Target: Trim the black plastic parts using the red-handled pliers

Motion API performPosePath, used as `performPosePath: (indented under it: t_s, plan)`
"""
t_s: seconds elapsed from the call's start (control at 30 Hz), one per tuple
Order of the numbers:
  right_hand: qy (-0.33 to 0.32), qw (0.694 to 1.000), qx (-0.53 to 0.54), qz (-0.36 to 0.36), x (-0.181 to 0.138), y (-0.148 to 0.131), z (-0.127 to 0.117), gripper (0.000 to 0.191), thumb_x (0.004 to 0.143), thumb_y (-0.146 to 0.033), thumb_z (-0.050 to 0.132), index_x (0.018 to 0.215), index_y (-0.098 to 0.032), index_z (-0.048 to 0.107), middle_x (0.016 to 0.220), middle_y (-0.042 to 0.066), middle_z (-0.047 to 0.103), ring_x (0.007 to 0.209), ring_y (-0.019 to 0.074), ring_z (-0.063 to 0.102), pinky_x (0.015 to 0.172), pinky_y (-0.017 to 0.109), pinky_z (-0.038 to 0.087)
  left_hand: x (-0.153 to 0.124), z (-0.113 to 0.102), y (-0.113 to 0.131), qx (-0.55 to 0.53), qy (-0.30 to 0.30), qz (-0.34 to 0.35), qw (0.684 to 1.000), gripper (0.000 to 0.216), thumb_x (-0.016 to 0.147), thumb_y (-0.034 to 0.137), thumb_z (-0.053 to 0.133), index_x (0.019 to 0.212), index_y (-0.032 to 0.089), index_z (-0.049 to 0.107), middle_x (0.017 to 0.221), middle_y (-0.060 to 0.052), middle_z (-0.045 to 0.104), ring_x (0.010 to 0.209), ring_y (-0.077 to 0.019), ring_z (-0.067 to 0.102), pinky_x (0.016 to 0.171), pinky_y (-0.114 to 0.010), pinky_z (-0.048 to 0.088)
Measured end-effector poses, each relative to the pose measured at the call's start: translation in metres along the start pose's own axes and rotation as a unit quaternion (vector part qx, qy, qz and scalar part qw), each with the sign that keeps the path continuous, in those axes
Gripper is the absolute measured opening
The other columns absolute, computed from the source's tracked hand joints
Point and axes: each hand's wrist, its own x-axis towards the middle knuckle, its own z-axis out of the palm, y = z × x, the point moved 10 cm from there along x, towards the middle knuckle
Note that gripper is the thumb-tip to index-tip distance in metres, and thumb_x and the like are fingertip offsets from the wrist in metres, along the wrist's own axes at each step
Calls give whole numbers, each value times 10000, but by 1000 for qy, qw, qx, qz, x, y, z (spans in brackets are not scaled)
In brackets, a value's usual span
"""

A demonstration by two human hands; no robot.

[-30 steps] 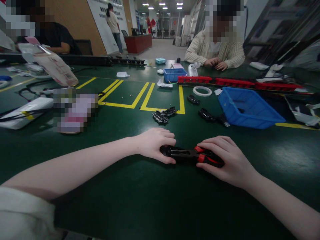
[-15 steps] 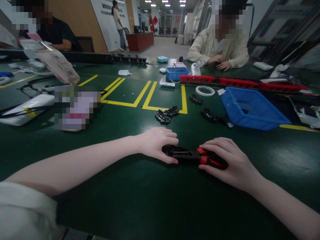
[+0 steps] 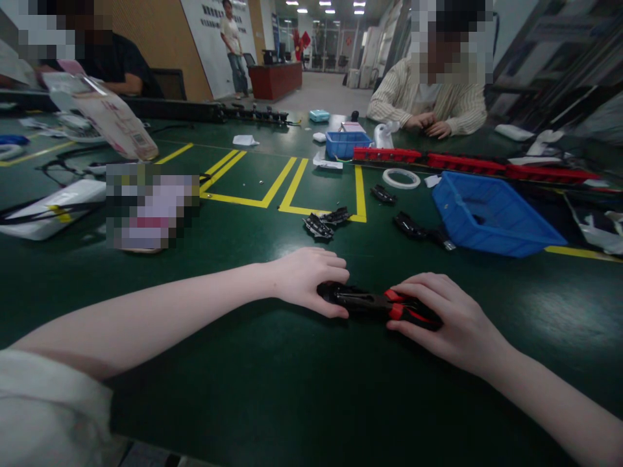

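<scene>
In the head view, my right hand is closed around the red-and-black handles of a pair of pliers. The pliers lie almost level, their dark jaws pointing left, low over the green table. My left hand pinches a small black part at the jaw end between thumb and fingers. Fingers hide much of that part, and I cannot tell exactly how the jaws sit on it. Beyond my hands lie several similar-looking black pieces, two of them touching.
A blue bin stands at right, with a white tape ring and a red strip behind it. On the left are a phone, a white box and a plastic packet. A person in stripes sits opposite.
The view has shifted slightly. My hands and the pliers keep nearly the same pose, the handles perhaps a little closer together. A standing person in the background has turned.
</scene>
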Motion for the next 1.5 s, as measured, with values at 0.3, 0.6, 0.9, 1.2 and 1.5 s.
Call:
performPosePath:
  t_s: [0.3,0.6,0.9,1.2,1.5]
  plan:
    - [-1,999,-36,-30,0,0,-4,326,812,-370,628,1075,-199,539,964,82,629,892,226,583,752,392,487,1,3,-2,-2,-2,-2,1000,408,808,562,564,744,160,543,736,6,524,671,-134,476,598,-256,343]
    - [-1,999,-36,-17,2,-8,2,306,829,-371,605,1064,-192,525,948,83,625,881,220,578,756,381,469,-1,3,0,20,16,25,999,392,812,552,561,728,171,533,729,6,523,687,-141,485,617,-262,352]
    - [10,995,-76,-57,3,-7,-6,338,811,-386,621,1071,-190,532,945,87,637,878,234,578,778,410,456,-1,0,1,21,26,20,999,402,807,566,565,724,174,538,729,4,532,684,-142,491,618,-261,353]
    - [15,997,-62,-53,1,-7,-3,354,815,-351,619,1108,-179,520,1000,102,631,916,223,595,760,377,497,-1,0,0,16,23,16,999,399,800,561,575,733,169,538,733,2,536,683,-143,494,619,-259,359]
    - [19,998,-60,-32,-1,0,-7,343,803,-344,630,1095,-191,535,1003,99,626,909,220,599,731,369,516,0,-1,0,8,25,12,1000,395,798,554,583,735,167,539,734,3,539,678,-140,495,610,-257,357]
